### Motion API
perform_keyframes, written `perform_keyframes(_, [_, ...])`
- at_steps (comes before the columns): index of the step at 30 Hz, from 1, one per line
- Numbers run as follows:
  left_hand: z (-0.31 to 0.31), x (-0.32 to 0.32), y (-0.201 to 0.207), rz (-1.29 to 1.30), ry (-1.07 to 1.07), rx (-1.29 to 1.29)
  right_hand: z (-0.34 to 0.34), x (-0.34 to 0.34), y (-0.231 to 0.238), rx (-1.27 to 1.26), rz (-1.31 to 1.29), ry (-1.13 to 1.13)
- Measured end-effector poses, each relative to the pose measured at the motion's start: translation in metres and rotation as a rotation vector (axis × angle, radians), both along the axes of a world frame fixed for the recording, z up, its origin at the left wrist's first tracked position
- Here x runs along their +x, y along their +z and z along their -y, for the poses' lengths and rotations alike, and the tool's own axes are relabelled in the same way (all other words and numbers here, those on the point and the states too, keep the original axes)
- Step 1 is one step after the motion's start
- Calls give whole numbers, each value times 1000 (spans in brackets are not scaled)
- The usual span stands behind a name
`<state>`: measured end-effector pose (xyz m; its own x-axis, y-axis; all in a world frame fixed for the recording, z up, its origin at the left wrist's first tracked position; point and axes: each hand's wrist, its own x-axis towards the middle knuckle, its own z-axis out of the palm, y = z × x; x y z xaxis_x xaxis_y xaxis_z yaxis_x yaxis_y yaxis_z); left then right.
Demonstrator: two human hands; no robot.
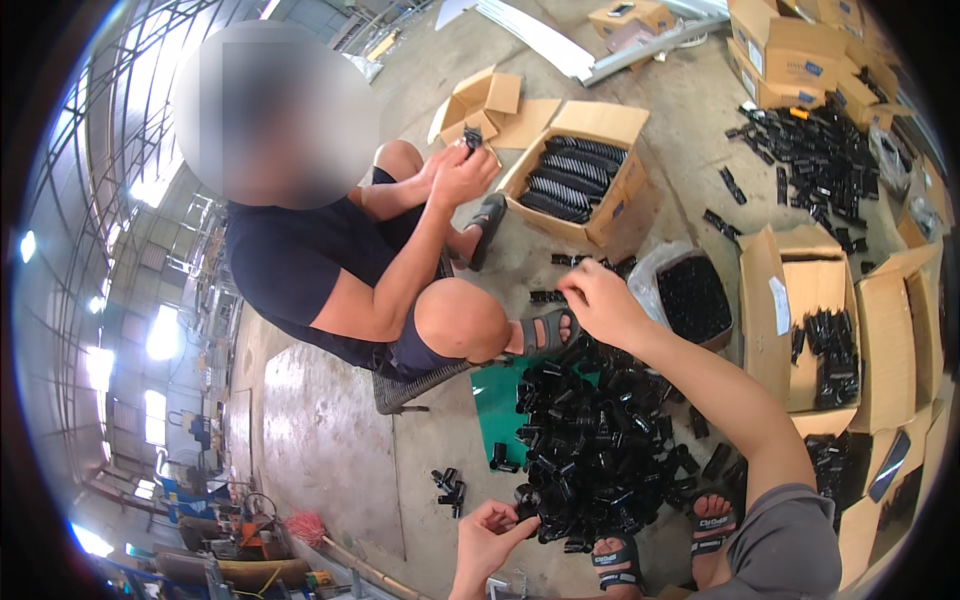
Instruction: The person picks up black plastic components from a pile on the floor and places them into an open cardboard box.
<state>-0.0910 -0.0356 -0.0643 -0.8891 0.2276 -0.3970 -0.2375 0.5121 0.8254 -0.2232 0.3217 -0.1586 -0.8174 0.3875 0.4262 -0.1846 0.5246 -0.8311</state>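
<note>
While the left hand (488, 545) pinches a black plastic piece (526, 503) between thumb and fingers at the near edge of a heap, the right hand (605, 305) reaches out beyond that heap with its fingers bent and drawn narrowly together. Just left of the right fingertips lies another black piece (545, 297) on the floor; whether the fingers touch it or hold anything, I cannot tell. The heap (590, 450) of similar black pieces spreads between the two hands, to the right of the left grip and below the right one, partly over a green sheet (490, 405). A few loose pieces (450, 490) lie on the floor up and to the left of the left grip. Just right of the right hand stands a box (727, 335) with a clear bag (650, 272) at its side and small dark things inside. Farther right of that hand, an opened carton (762, 300) holds more black pieces. Above and to the left of the right hand, a co-worker (300, 270) sits on a low stool (400, 392), both hands around a dark piece (472, 138). Directly above the right grip, a carton (600, 228) holds black parts in neat rows.
</note>
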Motion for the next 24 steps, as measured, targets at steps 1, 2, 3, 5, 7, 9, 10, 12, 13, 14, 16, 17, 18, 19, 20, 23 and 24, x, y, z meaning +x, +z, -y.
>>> perform_keyframes(1, [1,2,0,-18,1,2,-1,6,38,-94,-94,25])
perform_keyframes(2, [-3,3,5,-39,7,13,0,16,68,-182,-102,65])
perform_keyframes(3, [-9,4,13,-64,17,24,5,27,96,-269,-111,109])
perform_keyframes(5, [-14,7,29,-120,3,-2,20,62,145,-375,6,223])
perform_keyframes(7, [-20,8,40,-168,-65,-65,30,100,167,-484,75,351])
perform_keyframes(9, [-19,13,45,-238,-39,54,46,134,177,-573,92,427])
perform_keyframes(10, [-19,16,50,-247,-17,145,55,146,180,-620,70,433])
perform_keyframes(12, [-19,24,59,-265,8,307,75,174,187,-714,31,434])
perform_keyframes(13, [-18,28,60,-254,17,381,83,187,189,-689,49,426])
perform_keyframes(14, [-16,30,60,-249,26,456,92,196,192,-661,62,422])
perform_keyframes(16, [-12,33,53,-239,24,587,106,212,197,-539,96,415])
perform_keyframes(17, [-17,39,59,-192,66,724,112,217,195,-475,101,439])
perform_keyframes(18, [-23,44,66,-143,103,861,119,222,197,-475,81,444])
perform_keyframes(19, [-27,49,71,-81,138,994,128,226,201,-480,67,445])
perform_keyframes(20, [-27,52,75,-46,156,1039,134,232,210,-390,79,422])
perform_keyframes(23, [-29,59,77,62,158,1179,151,250,228,20,-25,247])
perform_keyframes(24, [-27,58,70,89,128,1225,154,253,228,83,-105,219])
